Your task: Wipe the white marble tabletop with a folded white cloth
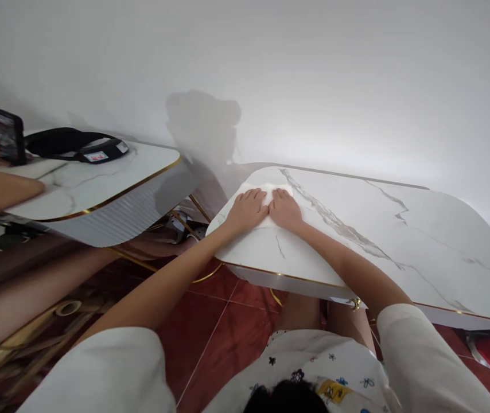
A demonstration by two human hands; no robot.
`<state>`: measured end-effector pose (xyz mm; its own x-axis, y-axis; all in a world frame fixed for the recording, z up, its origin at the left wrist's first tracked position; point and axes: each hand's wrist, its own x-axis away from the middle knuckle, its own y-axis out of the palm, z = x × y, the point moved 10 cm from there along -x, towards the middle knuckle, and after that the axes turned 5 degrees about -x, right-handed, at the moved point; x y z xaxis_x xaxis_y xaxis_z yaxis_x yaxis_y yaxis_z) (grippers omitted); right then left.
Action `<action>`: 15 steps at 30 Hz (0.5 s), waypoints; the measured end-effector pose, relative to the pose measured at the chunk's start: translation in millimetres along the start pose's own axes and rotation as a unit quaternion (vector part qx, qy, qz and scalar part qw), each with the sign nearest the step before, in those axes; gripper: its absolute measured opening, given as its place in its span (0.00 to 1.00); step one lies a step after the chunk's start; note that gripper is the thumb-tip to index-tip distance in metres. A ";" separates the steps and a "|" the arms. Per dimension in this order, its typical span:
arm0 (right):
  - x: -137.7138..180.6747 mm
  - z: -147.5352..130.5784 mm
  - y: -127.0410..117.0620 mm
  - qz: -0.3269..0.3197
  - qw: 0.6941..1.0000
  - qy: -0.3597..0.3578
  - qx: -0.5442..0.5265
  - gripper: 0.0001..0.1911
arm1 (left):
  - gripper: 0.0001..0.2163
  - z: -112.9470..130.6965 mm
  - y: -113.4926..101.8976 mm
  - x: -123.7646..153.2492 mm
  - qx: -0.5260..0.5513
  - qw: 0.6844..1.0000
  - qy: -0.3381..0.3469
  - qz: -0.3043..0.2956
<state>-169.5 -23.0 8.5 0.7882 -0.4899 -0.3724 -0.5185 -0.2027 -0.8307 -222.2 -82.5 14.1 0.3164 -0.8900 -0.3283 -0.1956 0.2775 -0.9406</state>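
Both my hands rest palm down, side by side, near the left end of a white marble-patterned table (357,223). My left hand (249,207) lies with its fingers stretched forward, its thumb side close to the other hand. My right hand (284,207) is flat too, its fingers pointing toward the wall. Beneath them spreads a thin white sheet (267,188), perhaps tissue or cloth; most of it is covered by the hands. Neither hand grasps anything that I can see.
On the left, a second marble-patterned table (102,186) carries a black strap-like item (68,143). Another person's forearm (4,186) rests there, and a phone (8,137) is held up. A white wall (335,86) stands behind. Red tiles (210,321) cover the floor.
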 end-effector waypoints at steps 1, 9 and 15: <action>-7.9 6.1 0.8 0.000 1.000 0.010 -0.001 0.23 | 0.23 -2.3 4.1 -10.1 0.008 1.000 0.005 0.001; -61.2 38.3 4.1 -0.005 0.999 0.041 -0.003 0.21 | 0.21 -23.0 30.3 -78.3 0.076 0.997 0.015 0.000; -92.3 57.8 8.5 -0.019 0.999 0.039 0.006 0.22 | 0.20 -30.5 42.3 -113.7 0.101 0.995 0.002 -0.014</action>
<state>-227.5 69.5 11.9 0.7786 -0.5463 -0.3086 -0.4854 -0.2128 -0.8480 -294.7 19.4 14.3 0.3146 -0.8998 -0.3022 0.0039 0.3196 -0.9475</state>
